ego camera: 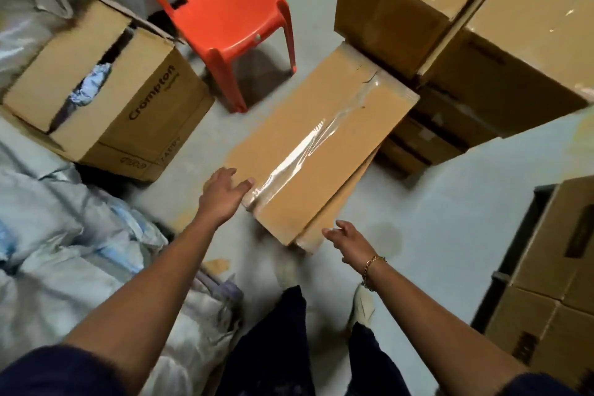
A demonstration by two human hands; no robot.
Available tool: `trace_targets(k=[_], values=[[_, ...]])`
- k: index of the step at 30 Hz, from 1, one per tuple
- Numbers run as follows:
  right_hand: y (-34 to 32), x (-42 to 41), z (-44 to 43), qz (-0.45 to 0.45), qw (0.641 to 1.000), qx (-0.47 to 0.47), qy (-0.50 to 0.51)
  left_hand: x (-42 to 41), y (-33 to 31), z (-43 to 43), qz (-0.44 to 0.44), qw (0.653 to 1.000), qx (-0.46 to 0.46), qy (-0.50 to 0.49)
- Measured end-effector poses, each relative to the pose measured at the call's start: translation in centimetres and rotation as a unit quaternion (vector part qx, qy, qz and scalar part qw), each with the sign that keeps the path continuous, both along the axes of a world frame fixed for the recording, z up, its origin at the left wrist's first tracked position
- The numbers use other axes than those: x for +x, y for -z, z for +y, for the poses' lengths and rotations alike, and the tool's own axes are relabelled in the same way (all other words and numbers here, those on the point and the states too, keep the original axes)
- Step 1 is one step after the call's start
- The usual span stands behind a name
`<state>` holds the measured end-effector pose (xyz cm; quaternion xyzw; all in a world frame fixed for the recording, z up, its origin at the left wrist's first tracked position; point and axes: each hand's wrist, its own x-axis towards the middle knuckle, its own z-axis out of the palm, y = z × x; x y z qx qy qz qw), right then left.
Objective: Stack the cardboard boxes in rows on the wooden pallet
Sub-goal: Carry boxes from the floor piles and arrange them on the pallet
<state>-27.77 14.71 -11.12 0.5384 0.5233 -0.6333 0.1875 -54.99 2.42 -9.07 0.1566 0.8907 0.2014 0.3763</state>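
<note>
Flat box: matt brown cardboard, smooth, small tear at the far end. Tape along its middle: clear, glossy, wrinkled. Stack: same matt cardboard, shiny clear tape strips on top. Open box: matt cardboard, dark print; crumpled pale stuff inside, cloth or paper, can't tell. Chair: red plastic, glossy seat. Floor: grey, smooth, dull sheen. Sacks: pale, crinkled, slightly shiny. Bracelet: gold-coloured metal chain. Trousers: dark matt cloth.
</note>
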Motion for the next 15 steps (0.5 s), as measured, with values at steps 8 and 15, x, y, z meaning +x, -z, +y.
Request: trace_targets(k=[8, 15], values=[[7.5, -6.4, -1.7, -0.065, 0.988, -0.087, 0.109, -7.8, 7.5, 3.5, 0.005, 0.993, -0.084, 0.083], [9.1, -7.1, -3.1, -0.059, 0.984, -0.091, 0.143, -8.1, 8.8, 4.2, -0.026, 0.997, -0.048, 0.06]])
